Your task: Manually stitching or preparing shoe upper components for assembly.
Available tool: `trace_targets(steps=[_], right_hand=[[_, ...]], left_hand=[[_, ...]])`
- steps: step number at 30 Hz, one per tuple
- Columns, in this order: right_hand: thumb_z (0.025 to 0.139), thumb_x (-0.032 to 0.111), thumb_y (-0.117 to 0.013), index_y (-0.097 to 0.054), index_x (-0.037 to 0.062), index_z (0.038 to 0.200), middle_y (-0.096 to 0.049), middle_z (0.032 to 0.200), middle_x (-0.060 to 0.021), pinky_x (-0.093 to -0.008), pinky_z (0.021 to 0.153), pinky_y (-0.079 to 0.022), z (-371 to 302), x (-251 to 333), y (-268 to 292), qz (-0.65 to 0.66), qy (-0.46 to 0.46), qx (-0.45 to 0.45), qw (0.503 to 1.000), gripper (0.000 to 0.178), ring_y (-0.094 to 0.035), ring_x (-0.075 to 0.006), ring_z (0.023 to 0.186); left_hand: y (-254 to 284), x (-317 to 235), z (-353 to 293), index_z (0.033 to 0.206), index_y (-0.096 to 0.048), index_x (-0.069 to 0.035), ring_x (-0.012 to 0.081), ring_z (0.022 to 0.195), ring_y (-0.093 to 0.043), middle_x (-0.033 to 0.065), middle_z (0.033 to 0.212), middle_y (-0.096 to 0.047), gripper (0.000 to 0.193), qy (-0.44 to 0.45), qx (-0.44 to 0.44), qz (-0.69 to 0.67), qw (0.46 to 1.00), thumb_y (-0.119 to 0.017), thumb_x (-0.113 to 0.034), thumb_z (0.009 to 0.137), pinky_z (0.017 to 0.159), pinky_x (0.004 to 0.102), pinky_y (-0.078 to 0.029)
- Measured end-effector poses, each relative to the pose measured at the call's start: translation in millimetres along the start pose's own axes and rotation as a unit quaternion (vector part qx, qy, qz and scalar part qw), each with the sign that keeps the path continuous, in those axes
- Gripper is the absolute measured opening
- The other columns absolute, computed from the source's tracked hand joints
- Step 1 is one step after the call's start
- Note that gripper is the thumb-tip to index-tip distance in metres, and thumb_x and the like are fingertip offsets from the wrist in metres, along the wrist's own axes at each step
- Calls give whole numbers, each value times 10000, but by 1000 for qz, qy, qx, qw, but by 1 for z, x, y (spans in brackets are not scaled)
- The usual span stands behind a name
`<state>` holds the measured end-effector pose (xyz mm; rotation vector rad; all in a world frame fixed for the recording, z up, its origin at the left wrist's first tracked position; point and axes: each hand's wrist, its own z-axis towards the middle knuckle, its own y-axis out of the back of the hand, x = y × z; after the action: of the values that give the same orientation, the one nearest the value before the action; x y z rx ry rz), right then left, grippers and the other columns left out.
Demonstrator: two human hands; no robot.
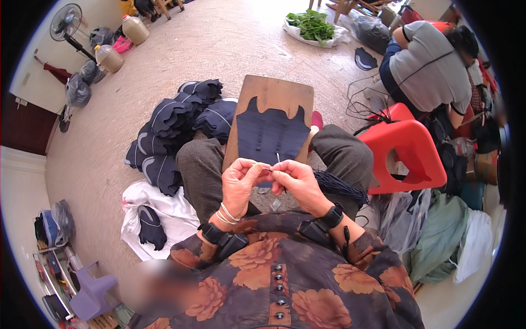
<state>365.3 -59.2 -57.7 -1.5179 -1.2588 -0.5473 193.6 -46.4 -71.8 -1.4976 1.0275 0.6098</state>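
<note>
Both my hands meet over the near end of a wooden board (279, 86) between my knees. On the board lies a flat dark navy fabric piece (272, 130), with two points at its far edge and short rows of marks down its middle. My left hand (240, 183) is closed, thumb and forefinger pinching a thin dark cord (267, 169). The fingertips of my right hand (300, 181) touch the same cord and hold a thin pale needle-like tool (278, 157), which points up past them. Its exact tip is too small to tell. A bundle of dark cords (339, 186) rests by my right thigh.
Stacked dark fabric pieces (170, 120) lie left of the board. Another sits on a white sack (181, 216). A red stool (408, 148) stands at right, near a bent-over person (427, 66). Leafy greens (311, 27) and a fan (66, 22) are farther off.
</note>
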Motion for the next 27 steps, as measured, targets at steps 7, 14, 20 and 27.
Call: trace_targets(steps=[7, 14, 20, 27], right_hand=[[967, 112, -569, -607, -1, 965, -660, 837, -66, -250, 619, -512, -6, -7, 0, -46, 11, -13, 999, 120, -617, -112, 674], [969, 128, -580, -587, 19, 958, -657, 827, -60, -233, 609, -507, -8, -4, -11, -43, 11, -5, 999, 110, -625, -116, 665], [966, 124, -584, -587, 18, 965, -661, 821, -57, -223, 603, -509, -5, -3, -12, -58, 12, -15, 998, 106, -631, -119, 657], [965, 95, -582, -599, -12, 976, -673, 846, -86, -256, 645, -535, -6, -1, -11, -39, 9, -12, 999, 108, -639, -133, 679]], left_hand=[[-2, 4, -9, 943, -586, 2, 172, 837, -691, 131, 956, -695, 82, 8, -1, 5, 1000, -613, -75, 948, 775, 314, -592], [6, 7, -13, 945, -584, 11, 149, 843, -690, 112, 932, -699, 76, 0, -10, -4, 1000, -608, -62, 949, 764, 276, -589], [5, 2, -11, 943, -584, 11, 132, 823, -681, 109, 923, -690, 75, 13, -8, -44, 999, -605, -61, 950, 757, 262, -588], [11, 9, -8, 959, -593, 13, 154, 878, -687, 116, 942, -698, 79, 22, 7, -24, 999, -611, -64, 948, 789, 283, -593]])
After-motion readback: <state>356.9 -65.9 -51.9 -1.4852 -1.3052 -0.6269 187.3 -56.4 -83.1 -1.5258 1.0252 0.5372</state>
